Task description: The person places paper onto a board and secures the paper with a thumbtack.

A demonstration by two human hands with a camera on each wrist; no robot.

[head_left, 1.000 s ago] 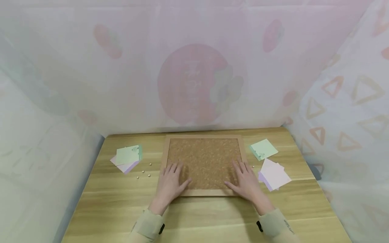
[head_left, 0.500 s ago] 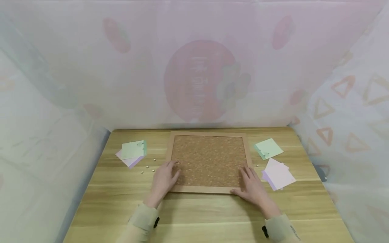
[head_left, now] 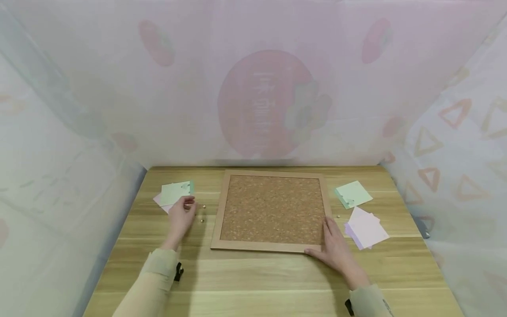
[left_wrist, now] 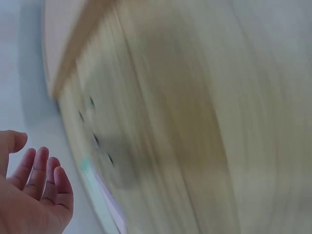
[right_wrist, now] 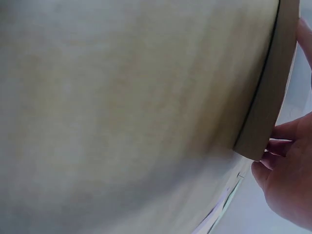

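Observation:
A cork board [head_left: 273,211] with a pale wooden frame lies flat on the table. My right hand [head_left: 336,251] holds its near right corner, thumb at the front edge and fingers along the right side; the right wrist view shows these fingers [right_wrist: 287,129] bent against the frame. Off the board's left side, my left hand [head_left: 183,216] hovers above the table with loosely curled fingers and nothing in them. Below it are small shiny pieces like push pins [head_left: 202,221], some hidden by the hand. Sticky notes, pale green [head_left: 174,193] over lilac [head_left: 157,200], lie just beyond its fingertips.
Right of the board lie a pale green note pad [head_left: 354,194] and several pinkish-lilac notes [head_left: 366,226]. One small shiny piece [head_left: 338,216] sits between them and the board. Printed white fabric [head_left: 269,105] walls the wooden table [head_left: 253,281] at the back and sides.
My left hand has left the board's near left corner and moved left to the notes and small pieces. The right hand slid outward from the cork onto the near right corner.

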